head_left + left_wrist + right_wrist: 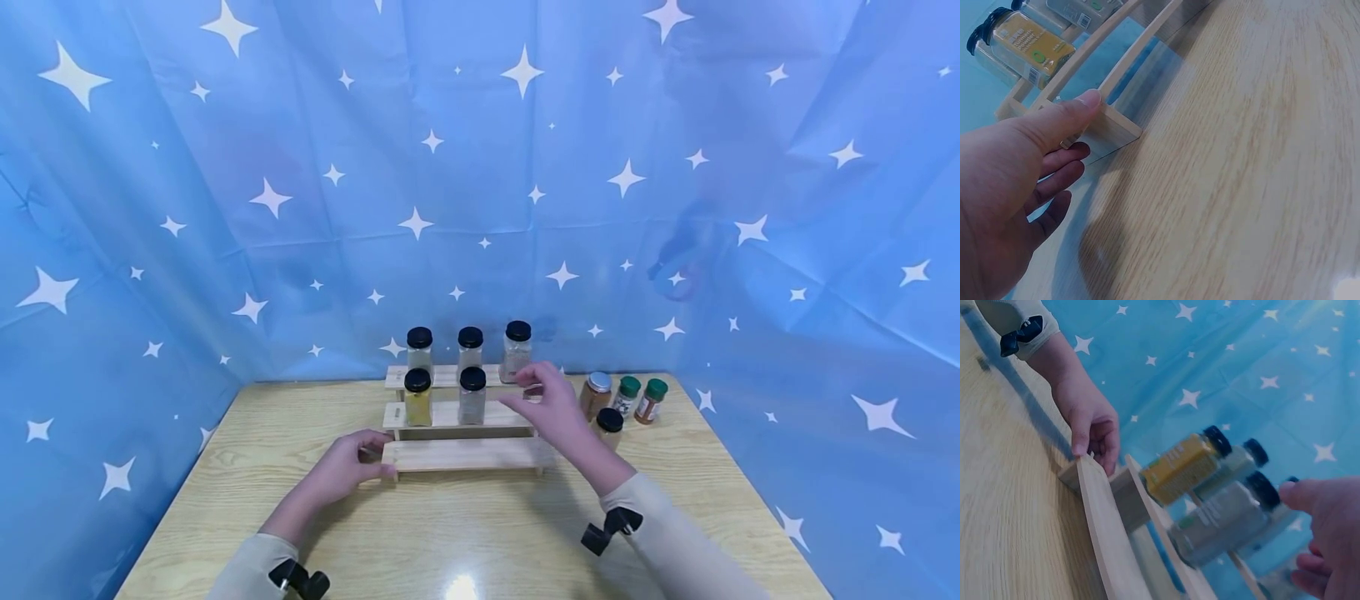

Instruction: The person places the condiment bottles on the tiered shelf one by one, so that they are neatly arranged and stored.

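A three-tier wooden spice rack (465, 455) stands on the table. My left hand (351, 465) pinches the left end of its lowest shelf, thumb on top and fingers behind. Three black-lidded spice jars stand on the top tier, the right one (517, 353) close to my right hand (553, 408). On the middle tier are a jar of yellow powder (417, 400) and a jar of greyish contents (472, 398). The right hand hovers over that tier's right end, fingers slightly bent and apart, nothing seen between them. In the right wrist view its fingers (1310, 575) are partly cut off.
Right of the rack stand a jar with a silver lid (597, 395), two with green lids (627, 395) and a black-lidded one (609, 423), partly behind the right forearm. A blue star-patterned curtain (480, 167) hangs behind the wood-grain table (420, 533).
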`<state>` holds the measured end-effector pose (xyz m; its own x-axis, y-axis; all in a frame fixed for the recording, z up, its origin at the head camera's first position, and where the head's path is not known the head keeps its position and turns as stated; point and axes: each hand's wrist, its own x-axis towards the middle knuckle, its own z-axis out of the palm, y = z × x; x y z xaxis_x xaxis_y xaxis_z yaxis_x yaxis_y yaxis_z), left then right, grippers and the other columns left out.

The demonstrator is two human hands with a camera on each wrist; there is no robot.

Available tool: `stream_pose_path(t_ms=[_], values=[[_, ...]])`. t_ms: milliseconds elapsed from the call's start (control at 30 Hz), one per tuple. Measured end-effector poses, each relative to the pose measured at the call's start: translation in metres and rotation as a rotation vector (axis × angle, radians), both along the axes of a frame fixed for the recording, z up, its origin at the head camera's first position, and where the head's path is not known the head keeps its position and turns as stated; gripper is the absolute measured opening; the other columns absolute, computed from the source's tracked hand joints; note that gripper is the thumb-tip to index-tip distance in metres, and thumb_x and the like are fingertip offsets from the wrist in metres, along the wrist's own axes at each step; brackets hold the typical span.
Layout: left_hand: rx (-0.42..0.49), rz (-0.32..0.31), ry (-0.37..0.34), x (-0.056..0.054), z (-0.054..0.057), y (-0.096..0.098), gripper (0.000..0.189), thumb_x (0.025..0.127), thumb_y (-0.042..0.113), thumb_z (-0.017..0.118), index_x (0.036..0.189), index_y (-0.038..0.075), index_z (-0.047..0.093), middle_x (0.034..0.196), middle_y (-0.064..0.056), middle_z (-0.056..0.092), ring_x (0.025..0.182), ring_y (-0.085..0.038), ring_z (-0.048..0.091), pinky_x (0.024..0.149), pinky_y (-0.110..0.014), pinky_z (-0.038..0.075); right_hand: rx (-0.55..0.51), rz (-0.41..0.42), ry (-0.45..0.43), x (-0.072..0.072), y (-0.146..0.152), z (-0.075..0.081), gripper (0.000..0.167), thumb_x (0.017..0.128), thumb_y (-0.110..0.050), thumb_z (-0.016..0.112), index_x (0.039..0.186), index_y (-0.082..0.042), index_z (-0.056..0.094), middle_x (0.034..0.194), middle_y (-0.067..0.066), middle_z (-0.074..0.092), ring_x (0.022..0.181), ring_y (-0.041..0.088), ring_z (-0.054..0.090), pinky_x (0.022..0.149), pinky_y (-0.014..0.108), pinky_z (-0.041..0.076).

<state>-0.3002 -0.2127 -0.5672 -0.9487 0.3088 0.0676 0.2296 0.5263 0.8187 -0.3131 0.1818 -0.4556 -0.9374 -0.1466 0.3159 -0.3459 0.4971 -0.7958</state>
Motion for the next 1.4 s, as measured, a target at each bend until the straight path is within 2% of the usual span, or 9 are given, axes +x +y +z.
stream_pose_path(t_ms=[200, 367, 433, 567, 700, 900, 1400], values=[[-0.001, 0.0, 0.006, 0.001, 0.0, 0.001, 0.052, 0.091, 0.031, 0.094, 0.133, 0.008, 0.075, 0.117, -0.001, 0.076, 0.108, -0.02, 0.07, 0.097, -0.043, 0.059, 0.061, -0.051, 0.056, 0.01, 0.04, 0.002, 0.035, 0.099, -0.029, 0.088, 0.122, -0.009, 0.072, 0.125, 0.008, 0.064, 0.119, 0.033, 0.066, 0.103, 0.053, 0.058], [0.0, 0.001, -0.003, 0.002, 0.001, 0.001, 0.054, 0.091, 0.033, 0.094, 0.134, 0.008, 0.075, 0.118, -0.001, 0.075, 0.107, -0.02, 0.071, 0.095, -0.039, 0.06, 0.118, -0.12, 0.085, 0.016, 0.078, -0.002, 0.034, 0.101, -0.03, 0.086, 0.124, -0.01, 0.071, 0.125, 0.012, 0.062, 0.114, 0.032, 0.068, 0.096, 0.051, 0.061], [0.001, 0.003, -0.005, 0.002, 0.001, 0.001, 0.054, 0.091, 0.034, 0.094, 0.134, 0.008, 0.075, 0.118, -0.001, 0.075, 0.106, -0.02, 0.071, 0.094, -0.038, 0.06, 0.137, -0.145, 0.079, 0.018, 0.09, -0.003, 0.033, 0.102, -0.029, 0.084, 0.125, -0.009, 0.071, 0.126, 0.014, 0.061, 0.114, 0.034, 0.068, 0.093, 0.049, 0.062], [0.004, 0.004, -0.01, 0.003, 0.002, 0.001, 0.053, 0.092, 0.033, 0.094, 0.134, 0.008, 0.075, 0.119, -0.002, 0.075, 0.107, -0.02, 0.071, 0.095, -0.039, 0.06, 0.151, -0.179, 0.063, 0.025, 0.109, -0.005, 0.032, 0.104, -0.027, 0.083, 0.126, -0.007, 0.071, 0.128, 0.015, 0.062, 0.118, 0.035, 0.065, 0.096, 0.052, 0.06], [0.0, 0.007, -0.014, 0.004, 0.003, 0.001, 0.053, 0.092, 0.033, 0.093, 0.135, 0.009, 0.075, 0.12, -0.001, 0.075, 0.11, -0.021, 0.071, 0.097, -0.04, 0.059, 0.143, -0.194, 0.034, 0.031, 0.122, -0.01, 0.037, 0.105, -0.028, 0.081, 0.132, -0.005, 0.069, 0.131, 0.015, 0.06, 0.122, 0.034, 0.061, 0.103, 0.058, 0.055], [-0.002, 0.017, -0.018, 0.003, 0.002, 0.001, 0.052, 0.092, 0.034, 0.093, 0.135, 0.009, 0.075, 0.12, -0.002, 0.075, 0.11, -0.021, 0.07, 0.099, -0.044, 0.059, 0.128, -0.179, -0.009, 0.034, 0.137, -0.025, 0.05, 0.105, -0.026, 0.081, 0.142, 0.003, 0.062, 0.139, 0.023, 0.056, 0.131, 0.044, 0.056, 0.11, 0.064, 0.05], [0.007, 0.001, -0.005, 0.001, 0.001, 0.0, 0.054, 0.092, 0.033, 0.094, 0.136, 0.008, 0.074, 0.119, -0.002, 0.075, 0.109, -0.019, 0.07, 0.098, -0.043, 0.059, 0.107, -0.171, -0.049, 0.024, 0.149, -0.057, 0.062, 0.101, -0.014, 0.084, 0.15, 0.009, 0.054, 0.145, 0.029, 0.054, 0.134, 0.047, 0.056, 0.109, 0.065, 0.05]])
